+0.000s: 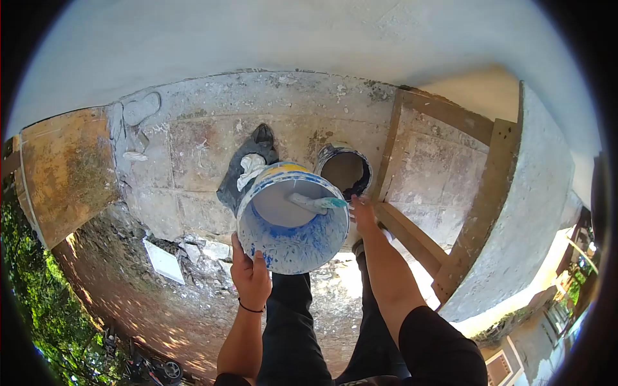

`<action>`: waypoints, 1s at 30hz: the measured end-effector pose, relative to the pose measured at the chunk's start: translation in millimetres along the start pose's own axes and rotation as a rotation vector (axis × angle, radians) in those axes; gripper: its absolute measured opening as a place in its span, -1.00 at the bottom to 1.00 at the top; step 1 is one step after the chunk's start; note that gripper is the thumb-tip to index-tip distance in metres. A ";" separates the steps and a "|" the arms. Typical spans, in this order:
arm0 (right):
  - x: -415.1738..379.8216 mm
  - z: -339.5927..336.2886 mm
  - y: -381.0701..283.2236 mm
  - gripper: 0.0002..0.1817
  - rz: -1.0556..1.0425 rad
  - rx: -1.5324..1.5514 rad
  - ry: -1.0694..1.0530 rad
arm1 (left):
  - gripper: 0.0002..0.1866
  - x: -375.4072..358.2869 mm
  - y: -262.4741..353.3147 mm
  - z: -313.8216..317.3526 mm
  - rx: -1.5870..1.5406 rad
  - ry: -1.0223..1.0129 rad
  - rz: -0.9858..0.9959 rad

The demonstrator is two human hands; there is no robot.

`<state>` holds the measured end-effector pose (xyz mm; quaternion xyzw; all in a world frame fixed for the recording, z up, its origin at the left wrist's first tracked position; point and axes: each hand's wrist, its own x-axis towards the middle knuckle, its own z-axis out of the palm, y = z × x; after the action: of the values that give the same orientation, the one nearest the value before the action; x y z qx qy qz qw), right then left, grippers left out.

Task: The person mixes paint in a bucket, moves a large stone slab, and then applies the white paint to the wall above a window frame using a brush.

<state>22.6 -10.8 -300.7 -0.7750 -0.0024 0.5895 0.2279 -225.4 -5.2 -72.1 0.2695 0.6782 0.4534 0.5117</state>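
Note:
A large bucket [293, 225] with blue-stained inner walls and greyish-white liquid is tilted in front of me. Its left rim is gripped by my left hand [250, 276], thumb over the edge. A tool with a whitish head and green end [318, 203] lies inside, reaching the right rim. My right hand [360, 212] is beside that right rim, near the tool's green end, fingers apart; whether it touches the rim is unclear. Just behind, a second, smaller bucket [342, 170] with grey contents stands on the floor.
A dark bag [233, 180] with a white cloth [251, 168] lies left of the buckets. To the right stands a wooden frame [479, 193]. A rusty board [67, 170] is at the left, and a white panel [164, 260] lies near broken rubble.

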 end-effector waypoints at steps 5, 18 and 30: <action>-114.8 -21.1 -48.6 -0.58 -0.421 0.040 0.030 | -0.43 -40.3 82.3 23.8 0.310 -0.128 0.205; -532.0 -250.8 -255.4 -0.69 -1.425 -0.417 0.185 | -0.46 -215.1 302.5 133.3 0.224 -0.349 0.579; -619.0 -390.4 -214.5 -0.78 -1.587 -0.625 0.262 | -0.45 -342.3 335.1 224.4 0.345 -0.592 0.708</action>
<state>247.7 -123.9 419.1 -0.6331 -0.6788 0.1343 0.3469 65.5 -64.4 365.7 0.6813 0.4358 0.3847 0.4448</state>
